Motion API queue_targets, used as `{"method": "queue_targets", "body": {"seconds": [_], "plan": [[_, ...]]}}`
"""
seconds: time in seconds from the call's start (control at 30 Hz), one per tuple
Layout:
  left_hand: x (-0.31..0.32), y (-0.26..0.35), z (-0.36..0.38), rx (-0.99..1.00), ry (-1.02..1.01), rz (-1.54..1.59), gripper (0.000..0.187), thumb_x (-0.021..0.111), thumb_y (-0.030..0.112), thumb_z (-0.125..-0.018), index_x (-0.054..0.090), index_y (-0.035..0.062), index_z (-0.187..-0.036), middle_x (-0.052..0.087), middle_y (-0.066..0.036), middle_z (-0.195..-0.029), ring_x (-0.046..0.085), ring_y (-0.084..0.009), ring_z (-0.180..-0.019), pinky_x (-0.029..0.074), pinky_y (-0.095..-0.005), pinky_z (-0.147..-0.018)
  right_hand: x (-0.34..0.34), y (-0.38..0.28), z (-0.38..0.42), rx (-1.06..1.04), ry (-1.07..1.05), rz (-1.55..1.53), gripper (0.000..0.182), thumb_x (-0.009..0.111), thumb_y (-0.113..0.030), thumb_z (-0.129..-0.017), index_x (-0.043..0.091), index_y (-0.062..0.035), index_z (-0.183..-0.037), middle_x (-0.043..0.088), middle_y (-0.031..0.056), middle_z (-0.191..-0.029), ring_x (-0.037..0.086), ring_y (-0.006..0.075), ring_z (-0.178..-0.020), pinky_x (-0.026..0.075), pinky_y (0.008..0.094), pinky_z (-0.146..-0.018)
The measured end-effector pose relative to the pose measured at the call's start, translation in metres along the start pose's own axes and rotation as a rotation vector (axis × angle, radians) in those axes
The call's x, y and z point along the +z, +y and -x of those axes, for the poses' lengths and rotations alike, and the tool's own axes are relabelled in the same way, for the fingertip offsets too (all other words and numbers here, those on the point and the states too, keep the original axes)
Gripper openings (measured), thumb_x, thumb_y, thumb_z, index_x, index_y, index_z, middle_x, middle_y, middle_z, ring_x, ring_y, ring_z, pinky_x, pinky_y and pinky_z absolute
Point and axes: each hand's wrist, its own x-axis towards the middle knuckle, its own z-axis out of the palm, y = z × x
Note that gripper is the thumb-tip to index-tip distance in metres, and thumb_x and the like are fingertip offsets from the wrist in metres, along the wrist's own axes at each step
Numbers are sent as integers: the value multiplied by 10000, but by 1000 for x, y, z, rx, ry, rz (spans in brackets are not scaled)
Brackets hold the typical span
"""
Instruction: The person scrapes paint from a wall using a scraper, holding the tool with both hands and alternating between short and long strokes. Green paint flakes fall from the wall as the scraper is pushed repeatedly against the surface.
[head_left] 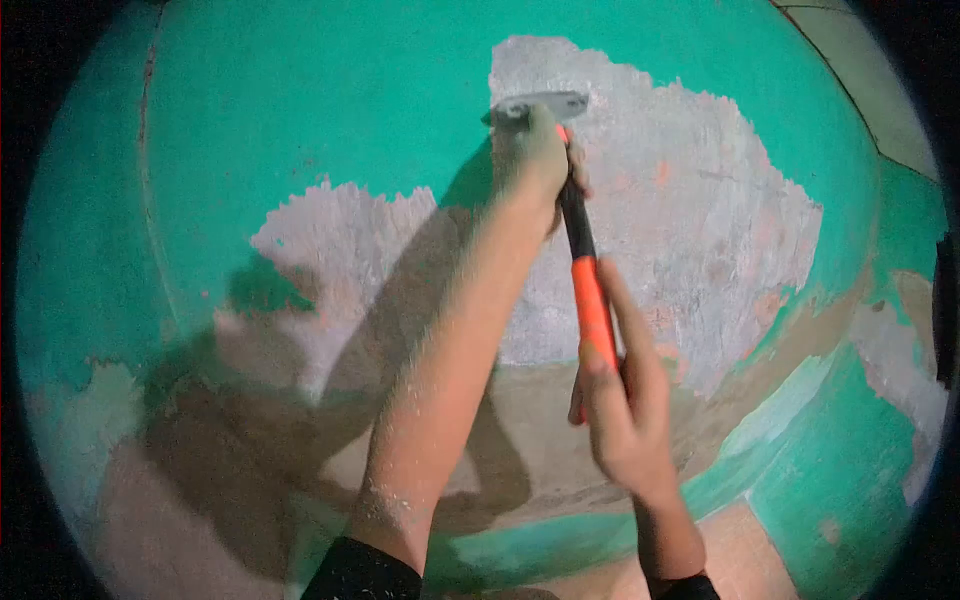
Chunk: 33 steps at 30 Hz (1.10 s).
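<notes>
Fingers of the left hand [545, 158] are wrapped around the upper shaft of a long scraper [592, 300], just behind its grey blade [568, 103], and those of the right hand [635, 420] are clamped on the orange lower handle, one finger extended along it. The scraper's blade is at the upper left of a bare grey patch [690, 220] in a green-painted surface [320, 90]; pale flecks dot the left forearm [425, 410].
</notes>
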Motion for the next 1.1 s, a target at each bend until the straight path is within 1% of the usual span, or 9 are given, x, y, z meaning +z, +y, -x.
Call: {"method": "queue_targets", "body": {"seconds": [0.17,0.23,0.27,0.37,0.4,0.5,0.6,0.7,1.1], "plan": [[-43,-60,71,-187,-9,107,452,386,546,-955,472,113,-859,404,25,-578,380,-102,-420,409,-303,-439,12,51,77,259,-44,-299,611,469,-111,-939,191,-6,-1472,480,-13,-730,437,41,-550,358,189,-497],[-59,-74,96,-245,66,134,480,388,591,-939,465,121,-884,390,35,-578,353,-90,-403,395,-291,-431,15,71,105,355,-45,-415,628,495,-127,-940,185,-18,-1474,488,-6,-708,433,49,-524,351,196,-476],[-65,-82,107,-259,86,169,506,375,624,-927,460,127,-901,361,45,-572,313,-76,-386,344,-258,-399,17,79,118,411,-40,-465,636,507,-135,-940,183,-25,-1475,491,-2,-700,430,51,-514,346,198,-467],[-85,-103,127,-330,70,214,514,324,638,-932,437,138,-885,340,44,-557,310,-75,-383,311,-251,-376,24,98,146,591,-19,-589,659,542,-162,-941,179,-48,-1479,501,10,-684,419,54,-489,333,200,-444],[-84,-106,130,-299,63,200,510,324,641,-931,432,144,-903,323,56,-548,273,-66,-368,271,-238,-364,27,102,150,591,-16,-622,658,540,-195,-952,175,-65,-1483,508,16,-681,427,54,-489,332,202,-441],[-86,-102,130,-322,52,187,519,323,643,-930,432,136,-903,317,62,-537,264,-65,-363,274,-240,-364,30,99,151,658,-36,-657,650,516,-220,-968,156,-74,-1490,503,14,-680,434,60,-494,332,202,-444],[-85,-91,123,-328,49,212,522,334,635,-932,453,128,-904,299,65,-528,251,-43,-350,243,-213,-340,43,106,149,508,-83,-578,664,458,-290,-979,94,-90,-1497,477,31,-632,392,63,-433,309,206,-380],[-80,-83,119,-301,61,185,520,340,627,-935,454,120,-907,304,65,-529,256,-37,-345,236,-206,-334,54,118,144,359,-39,-539,668,436,-299,-983,82,-48,-1491,485,32,-654,398,64,-438,321,210,-387],[-74,-73,110,-259,150,-53,568,337,648,-922,437,89,-918,346,45,-533,319,-78,-366,311,-262,-371,56,97,125,325,49,-468,631,406,-282,-990,129,20,-1470,524,50,-730,389,58,-433,336,212,-389]]}}
